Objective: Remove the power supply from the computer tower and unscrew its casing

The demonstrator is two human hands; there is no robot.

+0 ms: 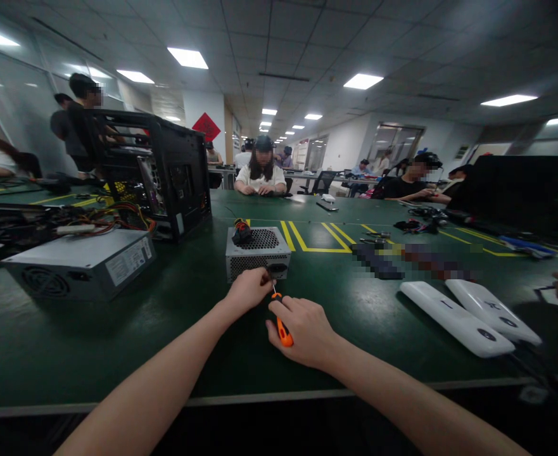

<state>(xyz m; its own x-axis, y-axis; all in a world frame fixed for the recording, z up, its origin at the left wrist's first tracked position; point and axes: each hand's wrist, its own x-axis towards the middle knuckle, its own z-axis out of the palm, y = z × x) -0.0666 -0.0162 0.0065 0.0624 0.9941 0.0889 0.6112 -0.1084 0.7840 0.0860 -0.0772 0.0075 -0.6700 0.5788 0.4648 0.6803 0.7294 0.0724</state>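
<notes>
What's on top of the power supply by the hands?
A bundle of mostly dark wires lies on the perforated top of the power supply. The holes beneath it are covered, and the inside cannot be made out.

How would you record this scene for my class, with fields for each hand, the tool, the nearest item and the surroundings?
Left hand: at the near face of a metal box; grip unclear
Right hand: holds a screwdriver
Tool: orange and black handle, shaft towards the box
Nearest item: the box, bunched cables on top
Left side: larger-looking grey box, black computer case
Surface: green table
</notes>
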